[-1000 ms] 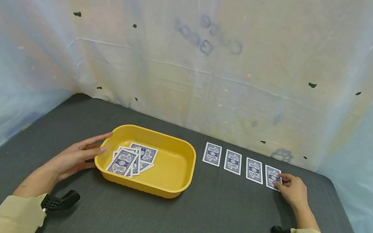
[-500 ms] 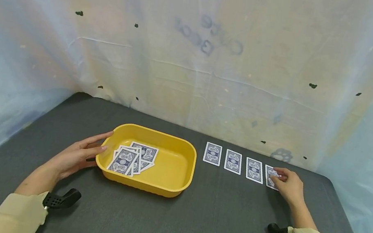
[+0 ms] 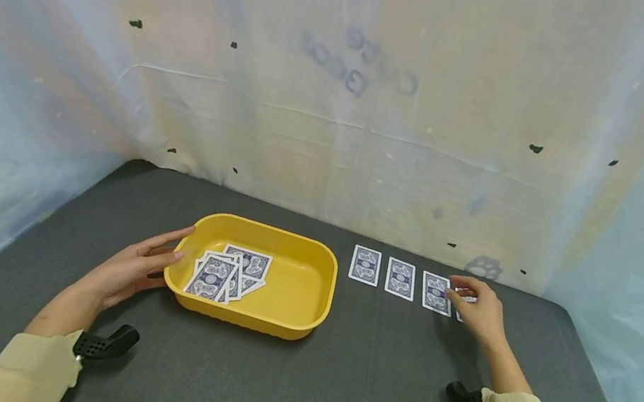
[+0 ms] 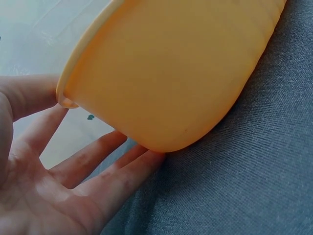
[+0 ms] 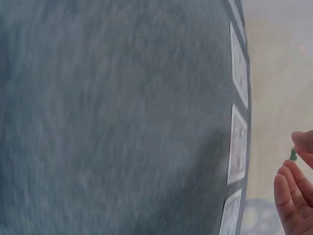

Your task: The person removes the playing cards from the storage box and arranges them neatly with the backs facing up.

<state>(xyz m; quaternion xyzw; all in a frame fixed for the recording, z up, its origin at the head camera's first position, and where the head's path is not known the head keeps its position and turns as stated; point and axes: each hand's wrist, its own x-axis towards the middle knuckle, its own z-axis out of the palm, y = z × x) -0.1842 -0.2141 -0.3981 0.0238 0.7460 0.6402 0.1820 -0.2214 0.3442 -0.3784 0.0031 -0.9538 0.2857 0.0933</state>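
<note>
At the left end of a yellow plastic tray (image 3: 282, 280) is my left hand (image 3: 121, 273). Its thumb lies at the rim and its spread fingers touch the outside wall, so it holds the tray there; the left wrist view shows this from close by. Several blue-backed playing cards (image 3: 211, 276) lie overlapped in the tray. My right hand (image 3: 478, 311) hovers over the right end of a row of face-down cards, its thumb and fingers slightly apart with nothing visible between them. It partly covers the rightmost card (image 3: 460, 317); its fingertips are nearest the adjoining card (image 3: 435, 293).
Two more face-down cards, the leftmost card (image 3: 365, 265) and its neighbour (image 3: 401, 278), lie right of the tray. A dark grey cloth (image 3: 289, 389) covers the table. Pale sheeting (image 3: 335, 124) hangs behind and at both sides.
My right hand has let go of the rightmost card, risen off it and moved left. The left hand and the tray stay in place.
</note>
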